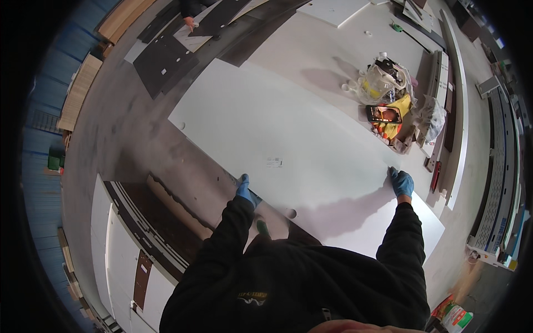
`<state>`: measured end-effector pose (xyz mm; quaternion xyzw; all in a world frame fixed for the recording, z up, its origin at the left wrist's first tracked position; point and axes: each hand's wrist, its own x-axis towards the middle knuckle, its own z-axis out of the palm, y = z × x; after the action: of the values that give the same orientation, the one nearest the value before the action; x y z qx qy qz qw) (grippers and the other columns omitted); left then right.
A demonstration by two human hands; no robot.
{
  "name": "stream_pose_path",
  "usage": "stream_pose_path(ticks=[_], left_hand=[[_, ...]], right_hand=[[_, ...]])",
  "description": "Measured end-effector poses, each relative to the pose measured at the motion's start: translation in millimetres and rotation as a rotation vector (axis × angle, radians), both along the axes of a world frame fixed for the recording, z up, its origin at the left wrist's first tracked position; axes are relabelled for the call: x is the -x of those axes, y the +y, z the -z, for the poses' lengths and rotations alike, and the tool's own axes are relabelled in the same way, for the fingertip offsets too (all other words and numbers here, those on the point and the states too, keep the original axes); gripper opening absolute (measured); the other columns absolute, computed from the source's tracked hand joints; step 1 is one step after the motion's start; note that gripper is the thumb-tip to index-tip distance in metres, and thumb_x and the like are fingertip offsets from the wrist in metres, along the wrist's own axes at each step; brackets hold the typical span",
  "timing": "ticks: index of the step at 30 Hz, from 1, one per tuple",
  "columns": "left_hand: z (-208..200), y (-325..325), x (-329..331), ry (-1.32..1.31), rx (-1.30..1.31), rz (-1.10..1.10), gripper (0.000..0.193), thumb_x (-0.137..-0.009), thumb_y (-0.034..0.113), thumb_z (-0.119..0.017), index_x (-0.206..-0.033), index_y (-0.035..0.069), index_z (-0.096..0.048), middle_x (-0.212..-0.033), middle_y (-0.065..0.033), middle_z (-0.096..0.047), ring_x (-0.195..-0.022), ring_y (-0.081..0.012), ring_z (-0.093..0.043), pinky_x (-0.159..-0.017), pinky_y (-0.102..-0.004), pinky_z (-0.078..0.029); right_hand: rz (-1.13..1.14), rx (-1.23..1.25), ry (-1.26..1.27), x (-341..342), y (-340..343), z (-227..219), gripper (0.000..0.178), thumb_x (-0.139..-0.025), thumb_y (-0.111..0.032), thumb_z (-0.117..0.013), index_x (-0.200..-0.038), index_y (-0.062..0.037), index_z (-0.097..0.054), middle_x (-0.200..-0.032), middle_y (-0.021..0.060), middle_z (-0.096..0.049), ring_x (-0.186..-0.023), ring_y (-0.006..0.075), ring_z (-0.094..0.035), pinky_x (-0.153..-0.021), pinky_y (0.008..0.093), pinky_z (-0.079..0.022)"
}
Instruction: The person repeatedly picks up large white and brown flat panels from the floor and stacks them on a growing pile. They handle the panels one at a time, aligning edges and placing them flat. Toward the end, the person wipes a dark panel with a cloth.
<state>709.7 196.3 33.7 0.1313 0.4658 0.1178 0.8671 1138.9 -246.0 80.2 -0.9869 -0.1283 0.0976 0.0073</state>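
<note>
A large white panel (288, 127) lies across in front of me, with a small printed label (274, 162) near its middle and a round hole by two of its corners. My left hand (246, 191), in a blue glove, is closed on the panel's near left edge, thumb on top and the other fingers mostly hidden beneath. At the opposite long edge, my blue-gloved right hand (402, 182) grips the panel with bent fingers. Shadow from my body falls over the panel's near part.
Beyond the right edge stand a clear plastic bag (383, 80) holding a bottle and a phone (384, 114) on a yellow-red packet. A red-handled tool (436, 176) lies near my right hand. Dark boards (161, 64) are at the far left, where another person's hand (190, 23) shows.
</note>
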Motion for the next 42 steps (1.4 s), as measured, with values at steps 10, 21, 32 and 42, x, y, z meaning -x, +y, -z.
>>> stream_pose_path(ticks=[10,21,32,42], left_hand=[[-8,2,-13,-0.043,0.018,0.022,0.074,-0.100,0.063,-0.053,-0.151,0.009,-0.046,-0.151,-0.0093,-0.053,-0.132,-0.0308,-0.053,-0.111,-0.0456,-0.044],[14,8,8,-0.246,0.182,0.023,0.069,-0.105,0.056,-0.043,-0.158,0.012,-0.036,-0.162,-0.0098,-0.039,-0.147,-0.0307,-0.037,-0.120,-0.0500,-0.031],[2,11,28,0.257,-0.175,-0.105,0.055,-0.107,0.043,-0.052,-0.149,0.008,-0.045,-0.143,-0.0110,-0.058,-0.130,-0.0283,-0.057,-0.104,-0.0484,-0.051],[-11,19,118,0.046,-0.179,-0.360,0.035,-0.095,0.027,-0.075,-0.119,0.004,-0.064,-0.108,-0.0066,-0.070,-0.096,-0.0208,-0.070,-0.080,-0.0391,-0.059]], right_hand=[[-0.041,-0.042,0.085,7,-16,-36,0.077,-0.095,-0.070,-0.049,-0.082,0.0020,-0.072,-0.088,0.0313,-0.069,-0.093,0.0496,-0.067,-0.083,0.0554,-0.051],[-0.042,-0.052,0.042,42,-33,-70,0.075,-0.095,-0.067,-0.049,-0.079,0.0022,-0.071,-0.085,0.0314,-0.068,-0.088,0.0490,-0.067,-0.079,0.0538,-0.052],[-0.090,-0.105,-0.174,74,-17,-125,0.076,-0.099,-0.064,-0.045,-0.070,0.0025,-0.069,-0.079,0.0300,-0.066,-0.079,0.0491,-0.065,-0.073,0.0551,-0.049],[-0.241,-0.210,-0.234,130,33,-178,0.070,-0.106,-0.053,-0.046,-0.069,0.0033,-0.067,-0.065,0.0284,-0.062,-0.054,0.0436,-0.058,-0.052,0.0541,-0.039]])
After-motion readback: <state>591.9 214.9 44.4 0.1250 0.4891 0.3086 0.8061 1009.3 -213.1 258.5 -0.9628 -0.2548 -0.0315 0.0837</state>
